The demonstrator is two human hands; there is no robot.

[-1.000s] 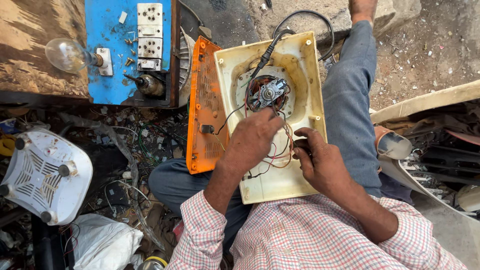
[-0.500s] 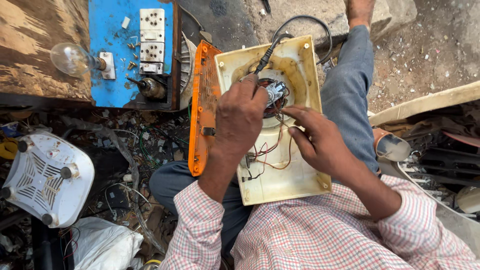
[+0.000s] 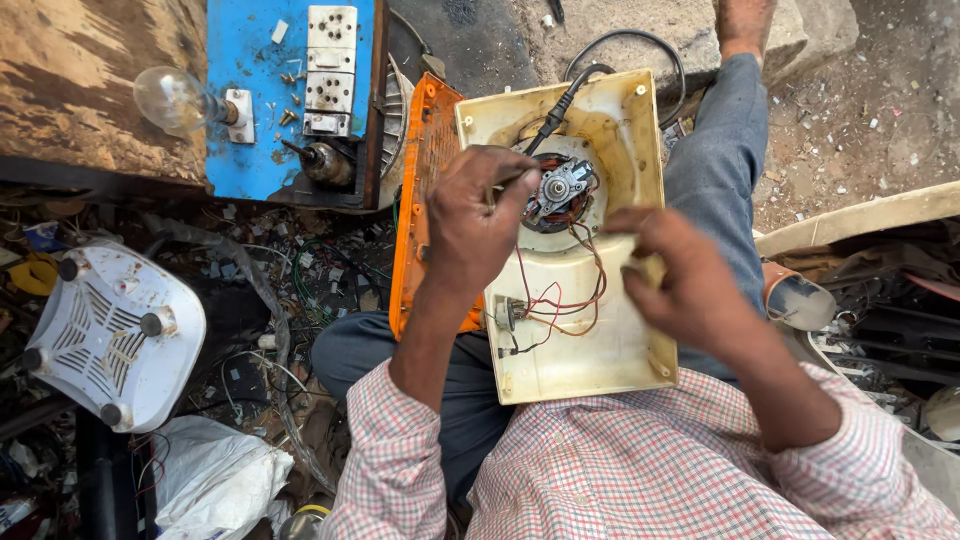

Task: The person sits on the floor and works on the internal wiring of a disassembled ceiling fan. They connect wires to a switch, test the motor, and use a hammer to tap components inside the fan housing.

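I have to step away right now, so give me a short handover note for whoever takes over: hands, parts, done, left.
Left hand: closed over the left edge of the motor, fingers pinched on something too small to make out.
Right hand: gripping the right rim of the cream housing, steadying it.
Parts: the housing lies open on the lap, motor in its round well, red and black wires loose below it, black power cord at the top. Orange cover stands on edge on the left.
Done: housing is open, motor exposed.
Left: motor not out; wires still attached.
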